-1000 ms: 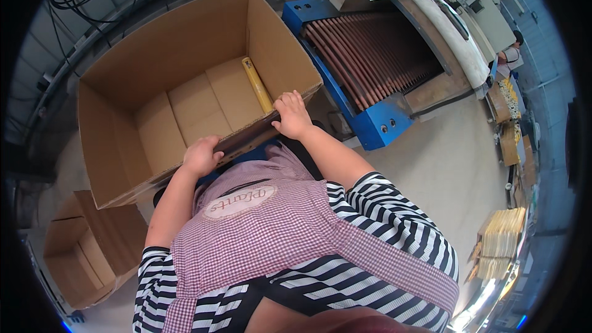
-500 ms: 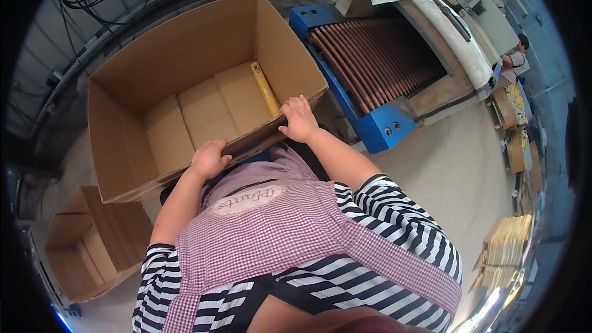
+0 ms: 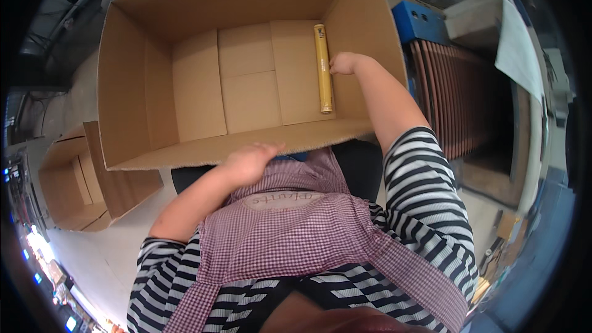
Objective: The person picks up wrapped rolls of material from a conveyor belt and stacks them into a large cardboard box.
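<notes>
The right hand (image 3: 345, 63), fingers curled, is beside the yellow tube (image 3: 323, 71) lying inside the box (image 3: 246, 46); whether it grips, I cannot tell. Seemingly a reach; a firm hold calls for fingers round the tube. The left hand (image 3: 248, 164), fingers extended, rests by the near rim. Tube print is illegibly small; the apron (image 3: 277, 234) bears a lettered patch (image 3: 283, 200).
</notes>
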Demonstrator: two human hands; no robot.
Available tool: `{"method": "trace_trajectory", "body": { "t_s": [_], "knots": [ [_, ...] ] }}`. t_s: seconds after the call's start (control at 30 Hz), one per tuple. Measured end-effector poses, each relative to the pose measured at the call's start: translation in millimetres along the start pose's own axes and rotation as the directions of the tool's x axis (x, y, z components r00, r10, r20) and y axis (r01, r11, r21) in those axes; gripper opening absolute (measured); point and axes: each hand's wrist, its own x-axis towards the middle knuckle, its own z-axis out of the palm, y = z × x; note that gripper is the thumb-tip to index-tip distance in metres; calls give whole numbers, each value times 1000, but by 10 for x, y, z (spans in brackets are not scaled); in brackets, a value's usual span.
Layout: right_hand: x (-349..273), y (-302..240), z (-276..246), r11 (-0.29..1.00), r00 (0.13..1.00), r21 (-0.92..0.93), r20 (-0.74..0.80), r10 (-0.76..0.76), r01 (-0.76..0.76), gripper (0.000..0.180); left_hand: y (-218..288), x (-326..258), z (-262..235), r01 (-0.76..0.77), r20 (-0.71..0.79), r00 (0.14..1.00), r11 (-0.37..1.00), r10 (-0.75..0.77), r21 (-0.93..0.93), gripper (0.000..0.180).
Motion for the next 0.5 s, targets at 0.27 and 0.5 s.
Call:
{"method": "trace_trajectory", "body": {
  "t_s": [0.27, 0.5],
  "knots": [
    [1581, 396, 948, 520, 864, 695, 341, 371, -497, 49, -429, 46, 269, -25, 121, 990, 932, 73, -362, 47],
    [2619, 946, 3068, -808, 711, 590, 563, 421, 11, 44, -725, 56, 102, -28, 138, 981, 796, 139, -604, 46]
  ]
}}
